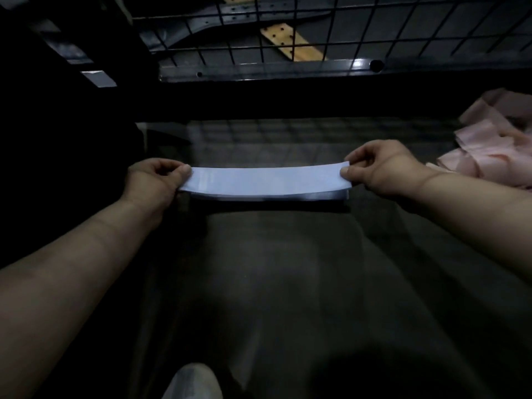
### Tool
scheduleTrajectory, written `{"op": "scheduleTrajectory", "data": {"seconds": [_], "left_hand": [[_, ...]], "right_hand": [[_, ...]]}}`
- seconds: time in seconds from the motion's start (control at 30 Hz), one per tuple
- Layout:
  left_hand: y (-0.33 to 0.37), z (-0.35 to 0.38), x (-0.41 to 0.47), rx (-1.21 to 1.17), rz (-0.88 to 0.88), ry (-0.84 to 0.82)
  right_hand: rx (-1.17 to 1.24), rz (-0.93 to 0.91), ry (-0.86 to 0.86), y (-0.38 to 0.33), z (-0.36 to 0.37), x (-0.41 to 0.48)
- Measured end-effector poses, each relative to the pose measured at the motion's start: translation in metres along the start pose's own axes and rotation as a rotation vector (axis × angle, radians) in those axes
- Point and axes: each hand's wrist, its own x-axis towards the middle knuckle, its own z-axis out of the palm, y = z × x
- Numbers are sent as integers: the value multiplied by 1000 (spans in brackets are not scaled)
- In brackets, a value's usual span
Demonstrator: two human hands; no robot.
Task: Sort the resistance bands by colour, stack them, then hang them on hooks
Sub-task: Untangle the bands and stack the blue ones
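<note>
Pale-blue bands (266,182) lie stacked, the top one pinched at its ends by left hand (152,180) and right hand (380,168); pink bands (489,145) heaped nearby.

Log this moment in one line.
step: stacking | left hand: pinches blue bands | right hand: pinches other end | pink bands: heaped right

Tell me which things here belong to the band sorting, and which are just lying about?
Part of the job: stack of pale blue bands, pinched at its ends by the left hand and right hand; heap of pink bands.
Lying about: tan strap with holes; dark strap; shoe.
</note>
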Motion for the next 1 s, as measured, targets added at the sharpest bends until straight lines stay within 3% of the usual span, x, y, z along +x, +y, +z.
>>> {"op": "scheduleTrajectory", "data": {"seconds": [0.3, 0.57, 0.77, 1.0], "left_hand": [[-5, 2, 4, 229, 181, 45], [-7, 9, 3, 350, 182, 57], [-1, 13, 3, 320, 187, 103], [-11, 21, 3, 408, 134, 73]], "right_hand": [[-293, -91, 27, 0, 12, 3], [-469, -135, 46, 4, 17, 1], [-468, -208, 78, 7, 19, -2], [-502, -118, 75, 11, 27, -6]]}}
